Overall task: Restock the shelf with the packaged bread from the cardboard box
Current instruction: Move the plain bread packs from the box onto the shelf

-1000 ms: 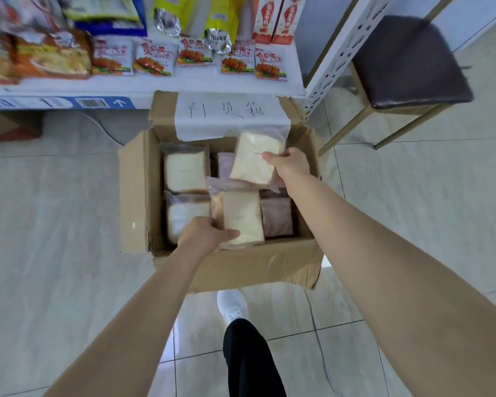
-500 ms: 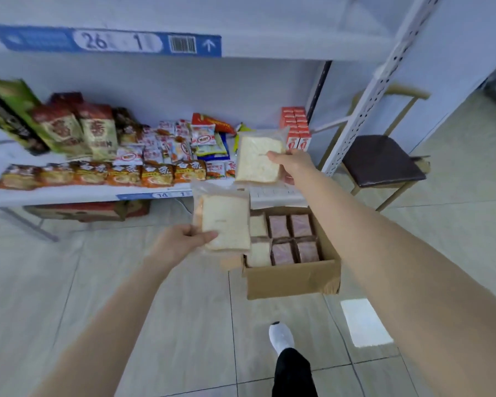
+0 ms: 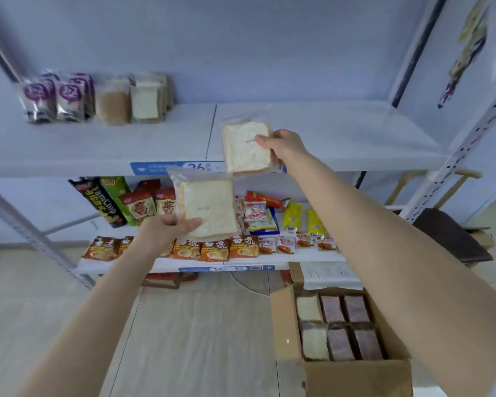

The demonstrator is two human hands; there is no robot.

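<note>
My left hand (image 3: 166, 228) grips a clear pack of white bread (image 3: 206, 209) by its lower edge, in front of the lower shelf. A second white bread pack (image 3: 245, 147) is pinched by my right hand (image 3: 284, 144) at its right side, raised to the front edge of the white upper shelf (image 3: 341, 133). At the back left of that shelf stands a row of bread packs (image 3: 132, 100), white and brown. The open cardboard box (image 3: 284, 325) sits on the floor at the lower right, holding several white and dark bread packs.
Purple-labelled packs (image 3: 55, 96) stand at the far left of the upper shelf. The lower shelf (image 3: 184, 266) is crowded with snack bags. A dark-seated chair (image 3: 450, 239) stands to the right of the shelf's perforated upright (image 3: 453, 167).
Both hands have lifted their bread packs from the box up towards the shelves. The view has tilted up, and the upper shelf has come into sight.
</note>
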